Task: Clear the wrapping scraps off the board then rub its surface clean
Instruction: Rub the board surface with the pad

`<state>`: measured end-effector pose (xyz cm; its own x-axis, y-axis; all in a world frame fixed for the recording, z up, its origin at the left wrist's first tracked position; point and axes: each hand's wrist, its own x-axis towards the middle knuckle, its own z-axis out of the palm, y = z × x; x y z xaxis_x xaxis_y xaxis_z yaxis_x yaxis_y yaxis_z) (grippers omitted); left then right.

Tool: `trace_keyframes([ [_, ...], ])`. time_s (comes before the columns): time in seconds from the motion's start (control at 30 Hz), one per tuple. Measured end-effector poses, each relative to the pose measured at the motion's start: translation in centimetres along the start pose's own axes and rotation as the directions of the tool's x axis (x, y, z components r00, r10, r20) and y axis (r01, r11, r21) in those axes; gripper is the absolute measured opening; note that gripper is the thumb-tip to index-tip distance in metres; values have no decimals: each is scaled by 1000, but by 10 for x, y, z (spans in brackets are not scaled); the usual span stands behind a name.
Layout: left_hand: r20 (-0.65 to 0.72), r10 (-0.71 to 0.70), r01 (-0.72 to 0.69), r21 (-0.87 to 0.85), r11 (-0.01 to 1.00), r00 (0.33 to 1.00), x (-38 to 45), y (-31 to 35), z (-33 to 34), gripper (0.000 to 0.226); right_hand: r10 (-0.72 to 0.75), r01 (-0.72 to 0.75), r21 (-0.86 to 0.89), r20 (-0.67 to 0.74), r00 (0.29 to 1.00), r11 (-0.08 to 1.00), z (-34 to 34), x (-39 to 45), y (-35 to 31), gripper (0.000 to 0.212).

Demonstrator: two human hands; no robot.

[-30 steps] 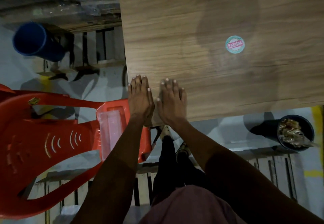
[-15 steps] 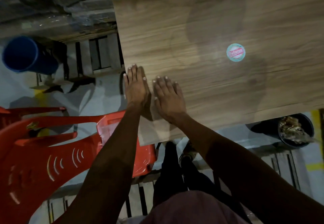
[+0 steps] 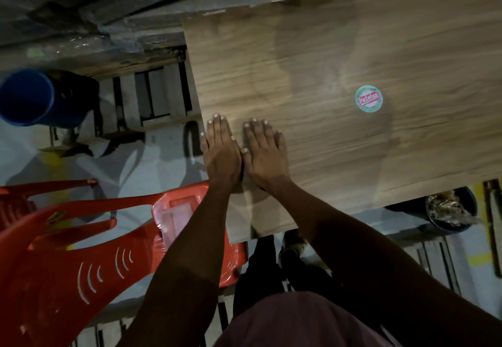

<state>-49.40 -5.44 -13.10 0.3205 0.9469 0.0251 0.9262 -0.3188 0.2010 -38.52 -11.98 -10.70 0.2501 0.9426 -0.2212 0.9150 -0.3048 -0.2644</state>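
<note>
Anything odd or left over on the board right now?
One thing: a round sticker sits on the board, right of both hands. No scraps visible there. The left hand and right hand lie flat near its left edge.

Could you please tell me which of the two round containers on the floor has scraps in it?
The black bin by the board's near right corner; the blue bucket looks empty.
</note>
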Motion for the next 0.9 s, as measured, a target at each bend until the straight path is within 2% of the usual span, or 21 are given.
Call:
trace_keyframes([
  [0.07, 4, -4, 4, -21, 1000, 1000, 1, 2, -6, 59, 47, -47, -23, -10, 999, 999, -5, 2, 17, 65],
  [0.17, -61, 32, -31, 15, 999, 998, 9, 3, -11, 54, 249, -249, 3, -33, 968, 968, -18, 15, 36, 63],
  [0.23, -98, 58, -54, 42, 998, 994, 16, 0, -14, 48, 298, -297, 34, -15, 955, 954, -23, 23, 36, 62],
  [0.3, -101, 78, -70, 72, 995, 992, 21, 0, -16, 45, 271, -271, 39, -14, 962, 962, -20, 27, 27, 62],
  [0.4, -71, 35, -29, 84, 996, 997, 30, 5, -17, 44, 98, -98, -12, -6, 995, 995, -12, 29, 6, 64],
  [0.5, -63, 17, -9, 117, 993, 998, 35, 9, -17, 44, -44, 44, -14, 9, 999, 999, -13, 37, 6, 64],
  [0.57, -58, 32, -24, 133, 991, 998, 38, 10, -17, 43, -19, 18, -18, -20, 1000, 1000, -20, 45, 20, 64],
  [0.67, -59, 23, -12, 173, 985, 998, 49, 11, -15, 40, 171, -172, -23, -40, 984, 985, -32, 65, 43, 61],
  [0.73, -36, -17, 23, 178, 984, 999, 62, 15, -14, 36, 210, -210, 3, -24, 977, 978, -37, 77, 45, 58],
  [0.83, -4, -48, 48, 121, 992, 999, 77, 21, -17, 25, 142, -142, 35, -13, 990, 989, -33, 82, 32, 58],
  [0.9, -19, -42, 43, 49, 998, 999, 88, 20, -14, 25, -21, 20, 25, 41, 999, 999, -29, 87, 23, 59],
])
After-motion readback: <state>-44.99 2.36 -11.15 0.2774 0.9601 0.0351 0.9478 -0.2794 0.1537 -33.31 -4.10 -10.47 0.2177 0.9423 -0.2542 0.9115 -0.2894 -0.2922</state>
